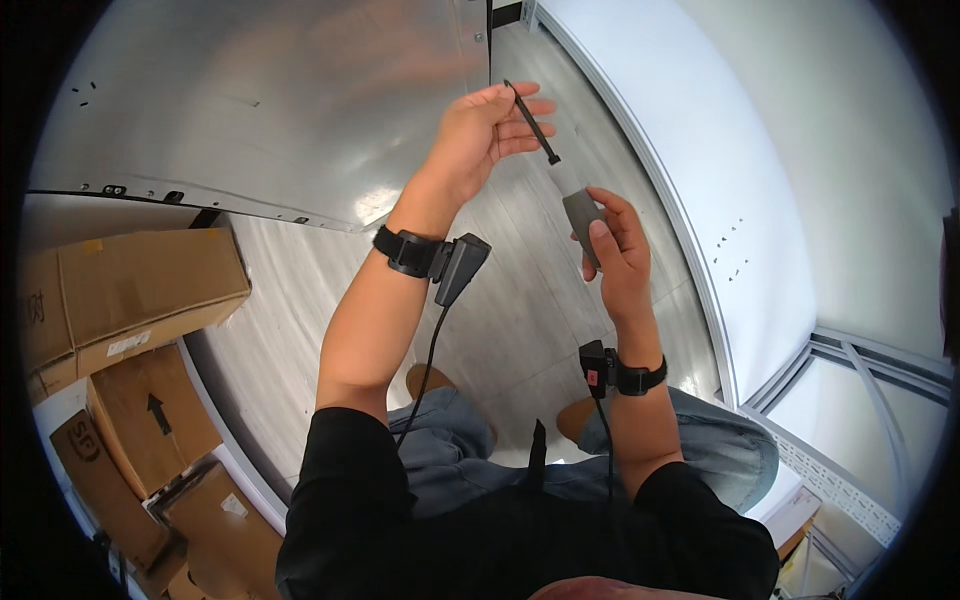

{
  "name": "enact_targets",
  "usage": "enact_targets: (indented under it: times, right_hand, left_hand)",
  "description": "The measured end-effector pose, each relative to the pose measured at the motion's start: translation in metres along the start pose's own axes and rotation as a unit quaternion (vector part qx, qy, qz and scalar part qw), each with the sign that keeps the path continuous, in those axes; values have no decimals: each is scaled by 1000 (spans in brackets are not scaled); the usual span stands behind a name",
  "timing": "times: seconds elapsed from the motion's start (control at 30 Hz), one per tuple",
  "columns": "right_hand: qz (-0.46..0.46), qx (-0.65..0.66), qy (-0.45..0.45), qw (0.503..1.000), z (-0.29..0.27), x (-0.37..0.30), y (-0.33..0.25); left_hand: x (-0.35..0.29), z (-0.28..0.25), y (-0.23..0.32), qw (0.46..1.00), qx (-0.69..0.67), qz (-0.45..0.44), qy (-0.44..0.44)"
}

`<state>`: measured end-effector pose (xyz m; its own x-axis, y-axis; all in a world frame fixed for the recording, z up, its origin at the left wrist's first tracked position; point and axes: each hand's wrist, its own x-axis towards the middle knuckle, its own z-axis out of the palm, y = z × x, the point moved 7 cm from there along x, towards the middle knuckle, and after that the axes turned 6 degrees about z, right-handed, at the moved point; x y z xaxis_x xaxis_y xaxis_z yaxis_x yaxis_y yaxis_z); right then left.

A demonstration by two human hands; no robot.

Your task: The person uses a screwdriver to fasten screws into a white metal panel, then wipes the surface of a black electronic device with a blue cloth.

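My left hand (490, 130) holds a thin black rod (533, 126) under its thumb, with the other fingers spread behind it. The rod slants down to the right and ends in a small wider block. Lower and to the right, my right hand (622, 245) grips a grey, flat-sided block (581, 216) between thumb and fingers. Part of that block is covered by the hand, and I cannot make out its exact kind. A small gap separates the rod's lower end from the block's top. Both things are held up above the floor.
A large metal panel (280, 110) stands at the upper left. Several cardboard boxes (150, 290) are stacked at the left. A white curved panel (700, 170) runs along the right, with a metal frame (860, 370) below. Black wrist devices (462, 268) trail cables toward my body.
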<state>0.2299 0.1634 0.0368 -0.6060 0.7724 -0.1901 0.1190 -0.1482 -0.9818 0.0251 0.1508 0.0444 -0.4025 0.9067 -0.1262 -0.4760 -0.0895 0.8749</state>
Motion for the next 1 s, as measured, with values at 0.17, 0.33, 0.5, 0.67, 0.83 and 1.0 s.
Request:
enact_targets:
  times: [0.17,0.33,0.5,0.67,0.83,1.0]
  right_hand:
    - [-70,-28,5,997,20,0,-47]
    - [-51,-31,16,998,27,2,-51]
    - [-67,-35,18,997,26,1,-54]
    - [-73,-67,23,995,27,0,-58]
    - [-45,-62,8,997,34,0,-64]
    - [62,74,-37,995,35,6,-64]
  left_hand:
    - [2,6,36,996,-25,75,40]
    - [7,-1,39,995,-58,80,35]
    - [8,-1,39,994,-66,82,26]
    - [9,-3,38,995,-69,72,9]
    - [12,-6,37,995,-65,72,14]
    - [13,-7,37,994,-72,79,14]
